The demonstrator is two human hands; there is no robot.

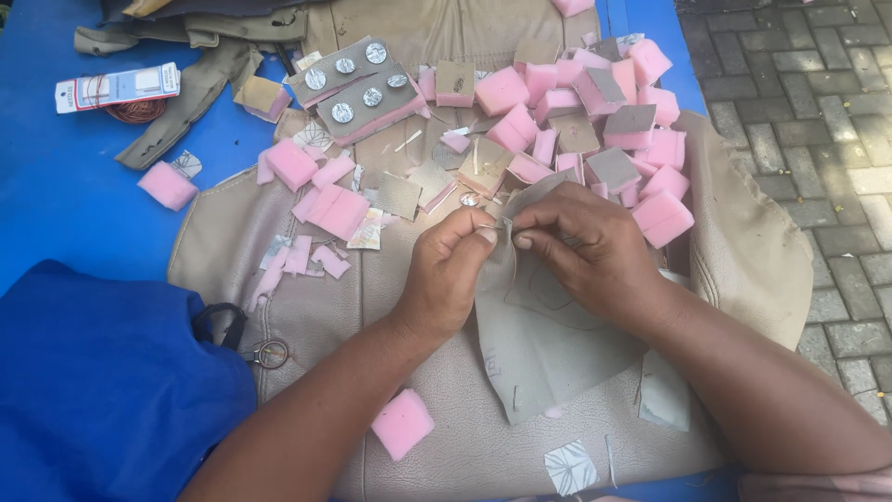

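Here, step: stitching, it seems; both hands work the top edge of a grey fabric piece [539,344].
Left hand [452,271]: fingers pinched, seemingly on a needle too small to confirm.
Right hand [585,244]: grasping the fabric's folded edge.
Fabric position: under and between the hands, on a beige leather cover [743,260].
Next move: likely a steady pull, edge held taut.
Nearby: pink foam blocks [595,112] beyond the hands.

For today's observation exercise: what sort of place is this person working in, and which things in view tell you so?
Probably an outdoor upholstery or sewing work spot. Paving bricks show beside a blue table. Pink foam blocks and metal buttons lie on a beige leather cover, and both hands pinch grey fabric.
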